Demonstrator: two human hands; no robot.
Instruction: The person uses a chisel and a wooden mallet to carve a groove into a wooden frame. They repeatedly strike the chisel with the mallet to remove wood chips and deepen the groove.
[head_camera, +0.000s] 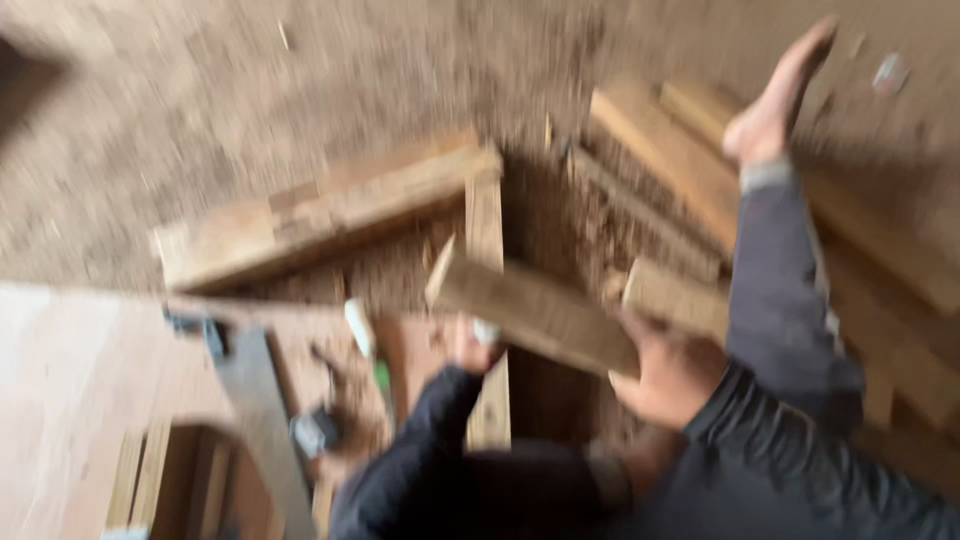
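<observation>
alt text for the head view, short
Blurred downward view: the right hand grips a short wooden block above a sawdust-covered floor strewn with planks, while the left hand touches its underside. A bare foot rests on boards at right.

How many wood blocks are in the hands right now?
2: one block between the left hand and right hand, a second block above the right hand. Blur may hide more.

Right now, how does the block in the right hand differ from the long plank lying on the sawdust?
The block is short and held off the ground by the right hand; the plank is much longer and rests on the sawdust floor. The block tilts down to the right, the plank rises to the right. Both are pale rough wood.
</observation>
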